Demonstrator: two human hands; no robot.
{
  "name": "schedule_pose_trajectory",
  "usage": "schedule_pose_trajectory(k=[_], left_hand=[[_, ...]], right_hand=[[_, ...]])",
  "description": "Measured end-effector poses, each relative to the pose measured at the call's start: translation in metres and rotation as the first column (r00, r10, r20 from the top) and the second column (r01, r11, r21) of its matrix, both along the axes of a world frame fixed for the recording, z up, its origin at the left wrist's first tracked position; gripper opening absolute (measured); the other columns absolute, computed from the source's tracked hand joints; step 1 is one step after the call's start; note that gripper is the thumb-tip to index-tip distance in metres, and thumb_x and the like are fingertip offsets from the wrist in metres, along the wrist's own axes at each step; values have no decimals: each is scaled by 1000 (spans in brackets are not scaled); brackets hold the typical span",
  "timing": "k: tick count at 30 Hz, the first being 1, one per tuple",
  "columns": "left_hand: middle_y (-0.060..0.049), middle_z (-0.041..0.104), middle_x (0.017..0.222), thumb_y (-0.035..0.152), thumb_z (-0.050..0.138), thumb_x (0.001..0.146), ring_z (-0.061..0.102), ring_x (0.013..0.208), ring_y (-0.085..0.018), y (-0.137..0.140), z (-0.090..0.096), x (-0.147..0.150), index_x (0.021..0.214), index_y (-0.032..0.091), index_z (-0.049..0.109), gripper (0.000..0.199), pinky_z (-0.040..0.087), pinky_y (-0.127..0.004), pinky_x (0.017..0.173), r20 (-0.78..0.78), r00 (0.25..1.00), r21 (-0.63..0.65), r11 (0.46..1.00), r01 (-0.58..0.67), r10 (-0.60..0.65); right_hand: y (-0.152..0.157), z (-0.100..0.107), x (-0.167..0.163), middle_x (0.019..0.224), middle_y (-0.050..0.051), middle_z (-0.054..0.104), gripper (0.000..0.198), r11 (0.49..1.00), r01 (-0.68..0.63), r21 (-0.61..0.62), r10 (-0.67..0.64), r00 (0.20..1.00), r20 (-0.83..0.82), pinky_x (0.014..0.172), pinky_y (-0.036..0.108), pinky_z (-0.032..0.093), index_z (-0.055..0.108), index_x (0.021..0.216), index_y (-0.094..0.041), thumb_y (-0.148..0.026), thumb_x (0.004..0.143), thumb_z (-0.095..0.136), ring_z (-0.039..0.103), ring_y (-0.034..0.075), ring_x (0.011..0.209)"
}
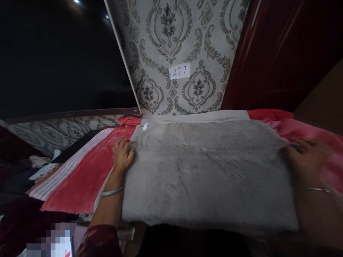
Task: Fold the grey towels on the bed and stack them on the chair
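Observation:
A large grey plush towel (209, 178) lies spread in front of me, with a small white tag (145, 125) near its far left corner. At its left edge is my left hand (123, 153), fingers curled and thumb against the cloth, gripping the edge. My right hand (305, 153) is at the opposite edge, dim and blurred, with its fingers closing on the cloth. A faint straight crease runs across the towel between both hands. Beneath lies a red cloth (80, 178) with a striped border, showing on the left; pink-red cloth (316, 135) shows at the right.
A pale strip of fabric (198, 116) runs along the far edge, against the patterned wall (171, 43). A large dark screen (59, 57) stands at the back left, and a dark red wooden panel (281, 53) at the back right. Dark clothes (16, 178) are piled at far left.

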State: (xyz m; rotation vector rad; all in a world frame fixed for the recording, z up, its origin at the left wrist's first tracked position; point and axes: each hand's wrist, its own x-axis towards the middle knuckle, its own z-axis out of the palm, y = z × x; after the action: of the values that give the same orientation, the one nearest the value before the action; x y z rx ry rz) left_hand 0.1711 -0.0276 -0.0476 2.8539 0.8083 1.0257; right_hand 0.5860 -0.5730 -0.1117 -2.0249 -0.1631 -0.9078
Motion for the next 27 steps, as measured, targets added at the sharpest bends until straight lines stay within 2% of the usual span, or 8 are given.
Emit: schedule_pose_trajectory(k=[2, 4, 7, 11, 16, 22, 27], left_hand=[[-13, 65, 126, 41, 51, 83, 50, 123, -36, -6, -1, 9, 114, 22, 72, 43, 38, -52, 103, -81, 989, 5, 992, 124, -123], [-13, 68, 123, 46, 51, 82, 53, 121, -36, -6, -4, 18, 112, 23, 73, 44, 38, -52, 103, -128, 969, 13, 976, 217, -213], [-13, 71, 115, 49, 50, 81, 57, 116, -37, 1, -11, 26, 107, 25, 74, 43, 40, -53, 100, -137, 954, 33, 962, 272, -265], [-12, 72, 108, 49, 49, 82, 60, 110, -38, 13, -18, 31, 104, 27, 75, 40, 44, -54, 94, -129, 954, 56, 958, 281, -272], [-14, 73, 103, 51, 46, 84, 62, 106, -39, 22, -24, 35, 97, 26, 73, 39, 46, -54, 88, -138, 949, 69, 953, 296, -284], [-12, 73, 94, 49, 45, 85, 65, 97, -35, 24, -28, 40, 85, 27, 68, 33, 49, -48, 85, -92, 952, 62, 952, 298, -292], [-12, 70, 88, 41, 44, 87, 64, 86, -31, 13, -18, 38, 83, 25, 65, 27, 49, -44, 79, -63, 967, 87, 964, 250, -246]], right_hand=[[5, 5, -2, 99, 12, 70, 14, 983, -128, -129, 134, 990, 36, 105, 52, 35, 75, 79, -21, -22, 67, 67, 59, 30, 107], [11, 10, -6, 101, 10, 71, 16, 936, -256, -241, 270, 962, 25, 104, 49, 38, 75, 82, -23, -26, 70, 65, 61, 28, 104], [20, 13, -11, 104, 7, 73, 23, 878, -318, -358, 339, 941, -3, 104, 51, 39, 77, 90, -25, -30, 76, 59, 62, 28, 106], [22, 10, -11, 108, 6, 75, 31, 828, -312, -465, 337, 941, -32, 105, 51, 39, 80, 97, -26, -29, 77, 57, 61, 29, 111], [21, 6, -11, 113, 5, 75, 35, 805, -327, -495, 345, 937, -58, 108, 52, 35, 80, 103, -28, -26, 77, 57, 57, 29, 116], [22, 2, -6, 105, 5, 76, 25, 788, -384, -481, 366, 921, -134, 104, 52, 36, 78, 91, -27, -27, 82, 55, 60, 28, 110], [26, 4, -13, 101, 9, 76, 25, 815, -317, -485, 311, 946, -95, 102, 53, 36, 76, 89, -24, -28, 85, 52, 62, 30, 106]])
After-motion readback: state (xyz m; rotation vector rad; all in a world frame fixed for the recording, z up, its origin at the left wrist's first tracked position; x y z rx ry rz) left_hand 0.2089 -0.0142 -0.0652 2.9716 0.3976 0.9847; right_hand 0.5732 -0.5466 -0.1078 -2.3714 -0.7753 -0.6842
